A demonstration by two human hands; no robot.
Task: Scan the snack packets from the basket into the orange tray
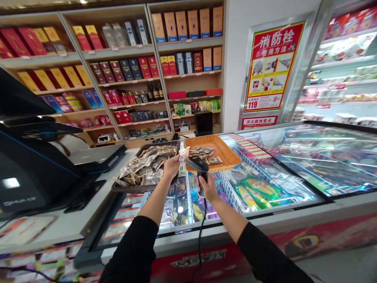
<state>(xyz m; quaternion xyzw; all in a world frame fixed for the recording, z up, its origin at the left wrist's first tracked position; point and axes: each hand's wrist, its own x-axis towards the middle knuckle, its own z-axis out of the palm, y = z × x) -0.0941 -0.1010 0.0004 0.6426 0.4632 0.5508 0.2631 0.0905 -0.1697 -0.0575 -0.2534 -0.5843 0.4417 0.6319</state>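
Note:
My left hand (171, 166) grips a small snack packet (184, 154), held up in front of the scanner's head. In my right hand (209, 188) is a black handheld barcode scanner (198, 163), its head turned toward the packet and its cord hanging down. A dark brown basket (126, 188) heaped with small clear-and-gold packets (147, 163) sits to the left of my left hand. Behind the scanner stands an orange wicker basket (226, 153) with several similar packets (214, 160) lying in its left part.
Both baskets rest on a glass-topped chest freezer (282, 206) full of packaged goods. A checkout machine (26, 169) and a scale (94, 155) stand on the left counter. Shelves of boxed bottles (123, 70) line the back wall, beside a red fire-hydrant poster (273, 67).

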